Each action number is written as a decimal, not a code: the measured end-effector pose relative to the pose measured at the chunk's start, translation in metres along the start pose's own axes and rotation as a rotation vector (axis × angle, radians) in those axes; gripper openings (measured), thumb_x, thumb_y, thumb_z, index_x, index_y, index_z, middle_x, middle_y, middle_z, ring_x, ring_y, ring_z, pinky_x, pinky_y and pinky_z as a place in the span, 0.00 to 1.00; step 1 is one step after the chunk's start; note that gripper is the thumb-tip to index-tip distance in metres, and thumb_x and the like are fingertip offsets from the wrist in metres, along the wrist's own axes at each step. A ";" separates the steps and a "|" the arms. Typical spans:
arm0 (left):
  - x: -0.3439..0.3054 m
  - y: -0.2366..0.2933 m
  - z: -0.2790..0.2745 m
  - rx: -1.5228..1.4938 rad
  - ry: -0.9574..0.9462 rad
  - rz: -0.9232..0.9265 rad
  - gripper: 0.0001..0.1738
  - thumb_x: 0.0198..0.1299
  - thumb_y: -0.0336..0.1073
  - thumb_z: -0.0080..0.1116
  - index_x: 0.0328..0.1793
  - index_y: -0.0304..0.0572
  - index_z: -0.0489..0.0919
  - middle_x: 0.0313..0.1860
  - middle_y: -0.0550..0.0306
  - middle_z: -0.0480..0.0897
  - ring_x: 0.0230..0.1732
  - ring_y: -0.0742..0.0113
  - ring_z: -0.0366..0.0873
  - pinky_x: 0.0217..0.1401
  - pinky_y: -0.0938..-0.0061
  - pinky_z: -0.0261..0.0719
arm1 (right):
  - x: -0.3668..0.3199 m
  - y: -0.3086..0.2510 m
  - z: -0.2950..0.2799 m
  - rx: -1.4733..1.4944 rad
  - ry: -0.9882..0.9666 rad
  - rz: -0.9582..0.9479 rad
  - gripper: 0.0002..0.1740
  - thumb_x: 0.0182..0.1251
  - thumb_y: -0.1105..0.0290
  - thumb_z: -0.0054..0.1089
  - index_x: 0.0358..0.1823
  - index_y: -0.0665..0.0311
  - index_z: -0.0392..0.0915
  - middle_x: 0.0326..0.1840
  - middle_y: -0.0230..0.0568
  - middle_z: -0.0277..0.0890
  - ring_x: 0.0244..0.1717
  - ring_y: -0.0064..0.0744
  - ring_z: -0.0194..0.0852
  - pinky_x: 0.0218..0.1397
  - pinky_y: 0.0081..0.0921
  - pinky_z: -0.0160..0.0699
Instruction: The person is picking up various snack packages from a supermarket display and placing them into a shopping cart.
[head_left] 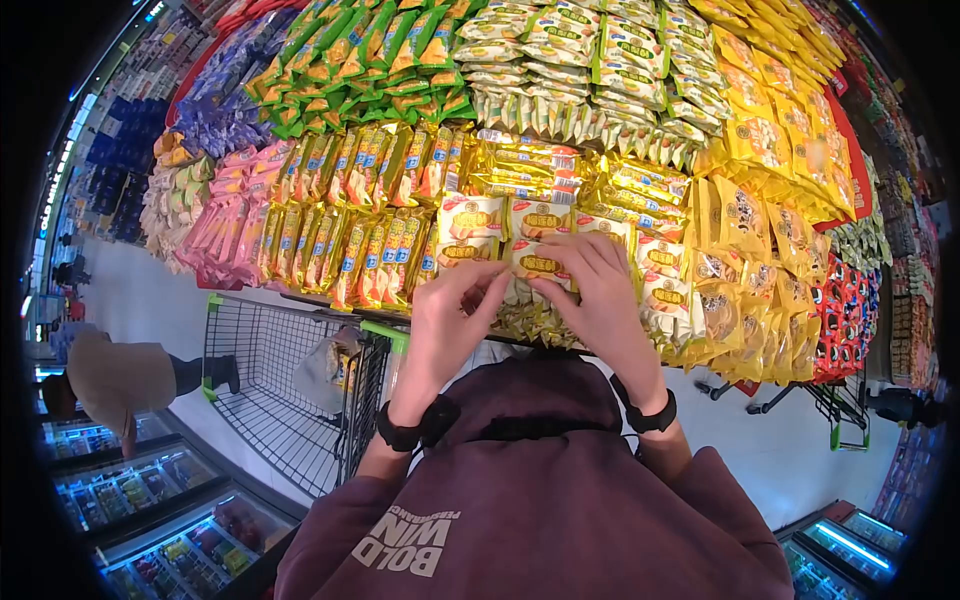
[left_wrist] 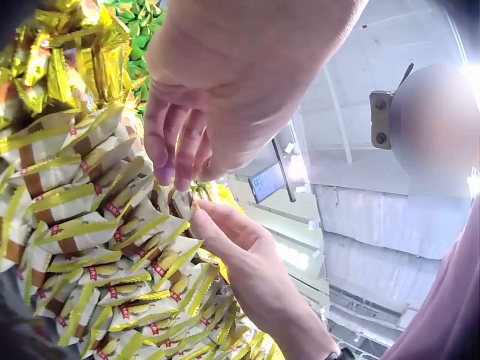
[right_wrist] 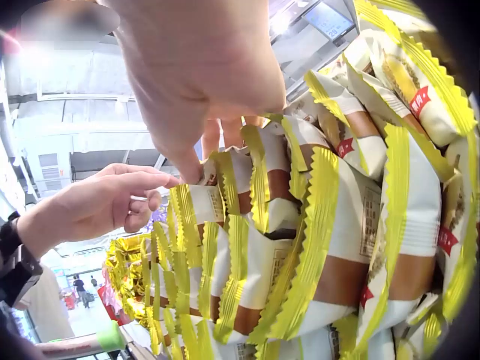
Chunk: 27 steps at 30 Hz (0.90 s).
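Reaching forward from the lower middle of the head view, both arms meet at one snack packet in the centre of the frame. The right hand lies over the right part of the packet with its fingers bent down, and in the right wrist view its thumb and a finger pinch the packet's upper edge. The left hand comes from the left with bent fingers whose tips arrive at the left end of the packet. Whether they really pinch it I cannot tell. Each wrist carries a black band.

The packet stands in the front row of a big sloping display, close among many similar white and yellow packets. Gold packets are just above them, and green packets are in the upper left. A wire shopping cart with green corners stands at the lower left, beside the person's dark red hoodie. Another person bends near the glass freezers at the lower left edge.

The packet's long axis runs from left to right in the head view. Its brown label faces the camera.
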<state>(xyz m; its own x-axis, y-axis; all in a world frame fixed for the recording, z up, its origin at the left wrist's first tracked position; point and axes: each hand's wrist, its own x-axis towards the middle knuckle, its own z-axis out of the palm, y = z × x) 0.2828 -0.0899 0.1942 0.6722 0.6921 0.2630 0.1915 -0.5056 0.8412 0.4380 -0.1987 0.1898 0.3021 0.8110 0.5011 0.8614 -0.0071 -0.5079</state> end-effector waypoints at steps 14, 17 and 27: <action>0.000 0.005 0.001 0.044 -0.076 0.003 0.12 0.59 0.28 0.63 0.49 0.38 0.84 0.29 0.56 0.82 0.22 0.76 0.73 0.25 0.79 0.72 | 0.006 -0.004 -0.012 0.023 0.065 0.074 0.14 0.57 0.68 0.68 0.44 0.61 0.80 0.47 0.37 0.78 0.47 0.41 0.73 0.54 0.37 0.67; -0.001 0.003 0.001 0.029 -0.068 0.013 0.12 0.59 0.29 0.63 0.50 0.38 0.84 0.28 0.56 0.81 0.21 0.76 0.72 0.25 0.80 0.71 | 0.002 0.006 -0.036 0.020 0.053 0.152 0.14 0.56 0.71 0.69 0.44 0.63 0.79 0.41 0.40 0.79 0.41 0.41 0.75 0.50 0.35 0.69; -0.001 0.000 0.005 0.047 -0.084 0.084 0.12 0.59 0.28 0.64 0.50 0.40 0.84 0.28 0.57 0.81 0.21 0.76 0.73 0.24 0.80 0.71 | -0.006 0.017 -0.056 -0.001 -0.176 0.154 0.16 0.51 0.72 0.72 0.42 0.65 0.80 0.38 0.42 0.80 0.44 0.45 0.74 0.52 0.35 0.71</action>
<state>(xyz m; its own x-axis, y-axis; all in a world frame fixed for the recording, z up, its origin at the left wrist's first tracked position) 0.2856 -0.0932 0.1921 0.7442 0.6018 0.2898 0.1636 -0.5849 0.7945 0.4734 -0.2368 0.2175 0.3544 0.8898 0.2874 0.8111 -0.1396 -0.5680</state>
